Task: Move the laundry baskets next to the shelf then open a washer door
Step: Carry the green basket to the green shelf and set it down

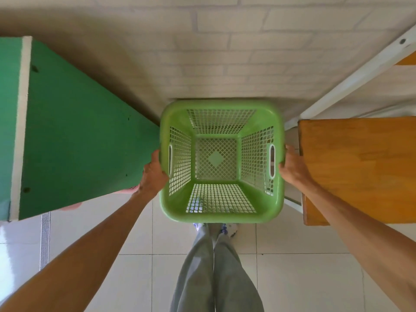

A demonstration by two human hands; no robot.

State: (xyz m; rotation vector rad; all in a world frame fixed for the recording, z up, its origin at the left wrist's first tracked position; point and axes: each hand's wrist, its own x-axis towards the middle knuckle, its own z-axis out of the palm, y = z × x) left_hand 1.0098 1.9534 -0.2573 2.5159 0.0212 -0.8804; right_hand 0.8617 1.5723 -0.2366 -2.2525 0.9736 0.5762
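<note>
Clearly the step in hand is setting a basket down beside the shelf. The green laundry basket [221,162] is empty and sits level in the gap between a green cabinet [74,140] on the left and a wooden shelf board [358,167] on the right, its far rim near the white brick wall [225,52]. The left hand [153,174] is clamped on the basket's left rim beside the handle slot, and the right hand [292,167] grips the right rim the same way, fingers curled under out of sight. Whether the basket rests on the tiled floor [304,266] or hangs just above it cannot be told from above.

To do this well, the person should lower it straight and level, keeping both grips even so it does not tip, and release only once the base sits flat. The gap is tight (the right knuckles are just beside the board's edge), so the hands should draw back toward the near side rather than outward.

A white metal shelf frame [351,79] slants down behind the board, and something pink [130,189] peeks from under the cabinet near the left wrist, possibly another basket. No washer shows.
</note>
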